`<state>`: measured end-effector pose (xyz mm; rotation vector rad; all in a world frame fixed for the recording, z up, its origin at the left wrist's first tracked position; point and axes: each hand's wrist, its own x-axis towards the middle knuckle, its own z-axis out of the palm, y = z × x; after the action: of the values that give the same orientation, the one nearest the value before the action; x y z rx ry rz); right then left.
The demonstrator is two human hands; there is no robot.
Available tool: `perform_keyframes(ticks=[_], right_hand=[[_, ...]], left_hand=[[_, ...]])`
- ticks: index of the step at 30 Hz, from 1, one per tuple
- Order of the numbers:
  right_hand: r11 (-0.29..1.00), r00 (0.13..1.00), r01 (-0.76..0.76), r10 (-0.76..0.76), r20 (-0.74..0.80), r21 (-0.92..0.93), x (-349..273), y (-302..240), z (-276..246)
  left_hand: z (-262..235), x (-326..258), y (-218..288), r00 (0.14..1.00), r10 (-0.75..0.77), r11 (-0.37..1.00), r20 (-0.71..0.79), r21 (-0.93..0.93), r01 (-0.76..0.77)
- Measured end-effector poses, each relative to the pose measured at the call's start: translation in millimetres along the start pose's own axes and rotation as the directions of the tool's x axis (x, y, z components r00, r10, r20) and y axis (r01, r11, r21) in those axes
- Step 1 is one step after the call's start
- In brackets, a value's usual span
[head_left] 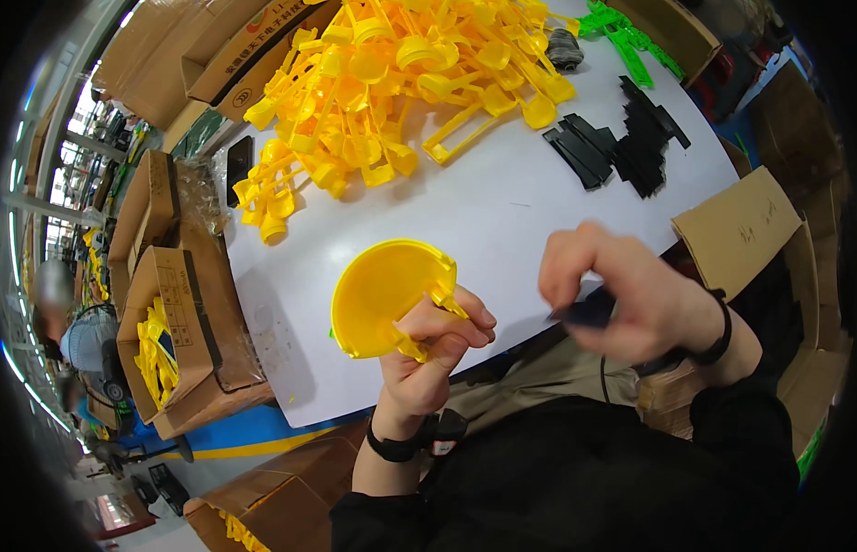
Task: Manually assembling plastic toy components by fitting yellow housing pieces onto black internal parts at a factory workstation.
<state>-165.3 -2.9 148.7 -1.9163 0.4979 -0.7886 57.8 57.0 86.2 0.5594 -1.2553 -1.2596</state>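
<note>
My left hand (419, 373) is closed on a yellow plastic part (378, 290), a rounded shell shaped like a scoop, held up over the near side of the table. The fingers pinch its right end, where short prongs stick out. To the right, my right hand (631, 294) is bent around a small flat dark piece (590, 310), blurred by motion. A gap separates the two hands. Beyond them lies a large heap of yellow plastic parts (392, 101). Flat black strips (585, 152) and a darker jagged stack of black strips (645, 138) lie far right of the heap.
Bright green plastic parts (631, 41) and a dark grey roll (565, 49) sit at the table's far right. A black phone (239, 170) lies at the left edge. Cardboard boxes (185, 340) stand along the left; an open carton flap (737, 230) juts in at the right.
</note>
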Motion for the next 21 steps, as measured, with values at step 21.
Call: perform_keyframes(ticks=[21], right_hand=[[0.89,0.964,0.259,-0.262,0.042,-0.376,6,7,35]], left_hand=[[10,-2,8,0.999,0.004,0.972,-0.036,0.234,0.005]])
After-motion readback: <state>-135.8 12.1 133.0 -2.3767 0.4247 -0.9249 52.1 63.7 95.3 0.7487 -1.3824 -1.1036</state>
